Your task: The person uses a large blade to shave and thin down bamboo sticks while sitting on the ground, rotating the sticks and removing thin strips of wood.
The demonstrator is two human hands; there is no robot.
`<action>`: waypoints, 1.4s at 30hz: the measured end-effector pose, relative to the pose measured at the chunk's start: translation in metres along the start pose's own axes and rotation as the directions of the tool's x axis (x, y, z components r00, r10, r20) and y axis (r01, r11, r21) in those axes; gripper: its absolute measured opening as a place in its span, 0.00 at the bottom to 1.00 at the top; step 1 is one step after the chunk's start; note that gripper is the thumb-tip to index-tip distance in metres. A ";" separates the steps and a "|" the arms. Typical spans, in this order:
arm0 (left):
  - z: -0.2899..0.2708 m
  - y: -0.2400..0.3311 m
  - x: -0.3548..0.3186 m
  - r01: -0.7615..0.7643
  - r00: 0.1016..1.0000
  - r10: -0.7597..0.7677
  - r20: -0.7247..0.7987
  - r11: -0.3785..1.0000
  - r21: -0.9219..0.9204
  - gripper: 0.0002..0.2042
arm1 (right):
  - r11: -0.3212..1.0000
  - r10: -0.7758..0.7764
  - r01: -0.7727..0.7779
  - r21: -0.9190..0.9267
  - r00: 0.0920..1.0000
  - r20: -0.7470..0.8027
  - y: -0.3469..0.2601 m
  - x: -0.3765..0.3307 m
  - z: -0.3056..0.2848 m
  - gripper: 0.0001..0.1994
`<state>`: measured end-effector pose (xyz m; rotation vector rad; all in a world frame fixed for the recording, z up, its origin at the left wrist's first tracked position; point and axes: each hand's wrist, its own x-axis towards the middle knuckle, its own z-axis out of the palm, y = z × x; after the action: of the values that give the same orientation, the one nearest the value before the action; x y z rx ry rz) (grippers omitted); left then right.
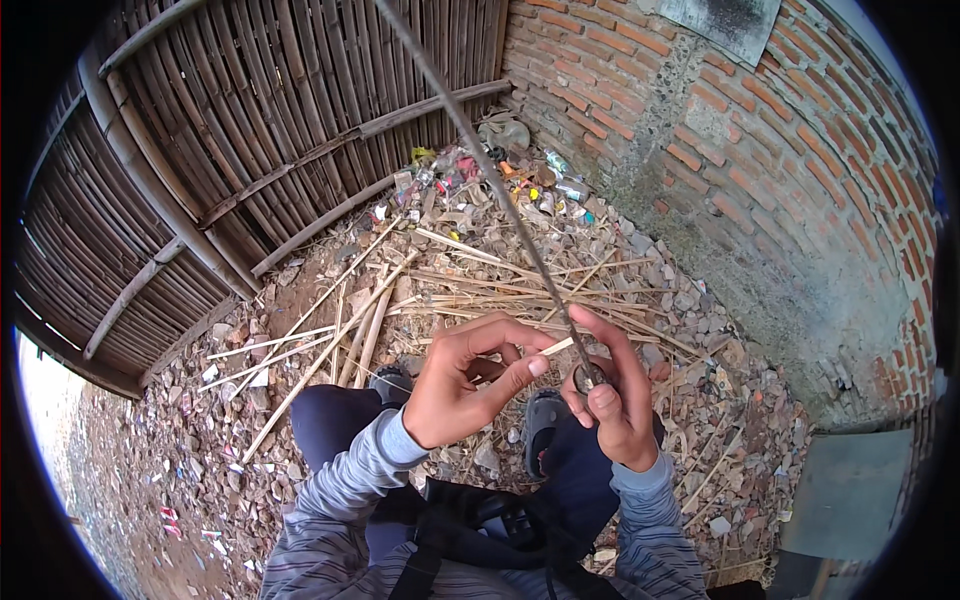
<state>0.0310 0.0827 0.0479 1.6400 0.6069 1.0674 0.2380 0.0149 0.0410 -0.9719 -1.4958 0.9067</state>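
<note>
My left hand (475, 375) is closed, pinching a short pale strip of split bamboo or wood (557, 346) between thumb and forefinger. The strip's far end reaches the long thin dark-grey rod or cord (515, 220), which slants down from the top edge to my right hand (620, 400). That hand's fingers are curled round a dark, rounded piece (589, 376) at the lower end; its kind is not clear. The right forefinger points up beside the grey length. Both hands are in front of my knees, close together above the ground.
Several pale bamboo strips (370, 325) lie crossed on the rubble-strewn ground beyond my feet. Litter (500, 175) is heaped in the corner between a bamboo-slat wall (300, 90) and a brick wall (740, 150). A grey-green panel (850, 490) stands at lower right.
</note>
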 end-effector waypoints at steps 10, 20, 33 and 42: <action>0.024 -0.006 -0.016 -0.112 0.993 0.097 -0.074 0.963 -0.243 0.08 | 0.915 0.090 -0.093 0.392 0.996 0.026 -0.024 -0.026 0.018 0.43; 0.017 0.001 -0.028 -0.287 0.958 0.281 -0.066 0.949 -0.130 0.07 | 0.962 -0.058 0.022 0.272 0.991 0.124 -0.029 -0.053 0.013 0.37; 0.000 0.024 -0.029 -0.506 0.860 0.505 0.073 0.863 -0.009 0.07 | 0.867 -0.318 0.402 -0.293 0.901 0.296 -0.054 -0.049 0.004 0.34; -0.005 0.036 -0.032 -0.523 0.850 0.508 0.141 0.845 0.109 0.10 | 0.856 -0.364 0.442 -0.269 0.883 0.295 -0.050 -0.044 0.002 0.30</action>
<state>0.0067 0.0474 0.0706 2.0396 0.1643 1.3304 0.2350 -0.0441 0.0705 -0.7482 -2.0103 0.4793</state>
